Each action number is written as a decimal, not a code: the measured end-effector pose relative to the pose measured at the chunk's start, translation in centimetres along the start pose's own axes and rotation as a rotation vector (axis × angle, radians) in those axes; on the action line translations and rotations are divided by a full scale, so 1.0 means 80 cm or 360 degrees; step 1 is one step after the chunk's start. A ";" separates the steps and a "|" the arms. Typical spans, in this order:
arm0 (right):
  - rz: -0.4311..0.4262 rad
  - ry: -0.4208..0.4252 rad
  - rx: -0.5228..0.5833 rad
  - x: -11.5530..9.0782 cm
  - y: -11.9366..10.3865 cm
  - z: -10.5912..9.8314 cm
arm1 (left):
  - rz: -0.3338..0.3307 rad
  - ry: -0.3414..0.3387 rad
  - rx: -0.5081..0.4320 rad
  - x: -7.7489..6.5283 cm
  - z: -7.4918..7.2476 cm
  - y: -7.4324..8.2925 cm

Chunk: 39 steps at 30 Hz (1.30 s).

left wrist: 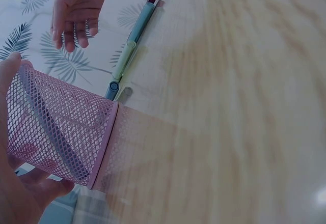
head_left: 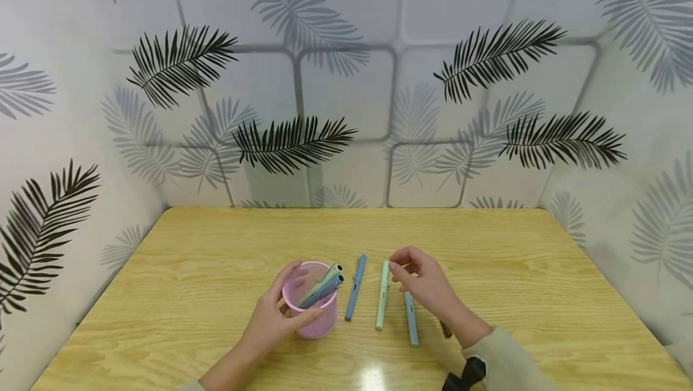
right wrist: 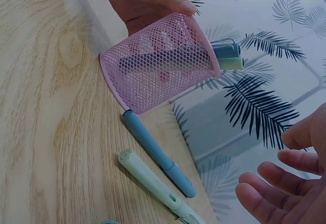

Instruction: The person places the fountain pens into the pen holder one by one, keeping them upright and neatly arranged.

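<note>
Pink mesh cup: upright on the table, toward its near side, left of the loose pens.
Pens in the cup: a green pen and a dark blue pen, leaning side by side, ends rising past the rim.
Left hand: gripping the cup, fingers and thumb curled round its wall.
Loose pens: a blue pen just beside the cup, then a pale green pen, a light blue pen and a brown pen, mostly hidden under the right forearm.
Right hand: raised near the pale green pen's far end, fingers loosely bent, holding nothing.
Right sleeve: pale, a black strap beside it.
Table: yellowish wood grain.
Wall: pale, printed with black and grey leaves.
</note>
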State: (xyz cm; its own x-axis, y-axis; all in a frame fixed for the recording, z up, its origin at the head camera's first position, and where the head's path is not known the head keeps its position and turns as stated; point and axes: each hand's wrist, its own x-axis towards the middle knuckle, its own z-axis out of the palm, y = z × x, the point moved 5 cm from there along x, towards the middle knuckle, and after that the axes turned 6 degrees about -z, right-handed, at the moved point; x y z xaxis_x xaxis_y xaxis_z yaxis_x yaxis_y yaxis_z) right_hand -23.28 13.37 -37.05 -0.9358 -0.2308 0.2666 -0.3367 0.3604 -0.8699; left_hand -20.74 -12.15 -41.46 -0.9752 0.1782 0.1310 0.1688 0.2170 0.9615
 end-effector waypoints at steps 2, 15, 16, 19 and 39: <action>0.0009 0.0004 0.0012 0.001 0.010 -0.001 | -0.0005 0.0003 0.0001 0.000 0.000 -0.001; 0.0022 0.0069 0.0001 0.002 0.053 -0.023 | 0.0019 0.0006 0.0013 0.000 0.000 -0.001; 0.0028 0.0078 -0.0013 0.002 0.054 -0.025 | 0.0021 0.0005 0.0016 0.000 0.000 0.000; 0.0041 0.0110 -0.0059 0.001 0.058 -0.032 | 0.0028 0.0003 0.0024 -0.001 0.001 0.001; 0.0212 0.0135 -0.0306 -0.002 0.080 -0.053 | 0.0031 0.0018 0.0006 0.010 -0.002 -0.035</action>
State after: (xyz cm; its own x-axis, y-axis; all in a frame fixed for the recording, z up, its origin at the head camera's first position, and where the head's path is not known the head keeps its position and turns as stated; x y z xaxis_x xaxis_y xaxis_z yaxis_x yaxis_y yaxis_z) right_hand -25.76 19.52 -40.90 -0.9759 -0.0962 0.1958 -0.2161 0.5498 -0.8068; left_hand -22.04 -12.75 -44.04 -0.9733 0.1718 0.1524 0.1883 0.2170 0.9578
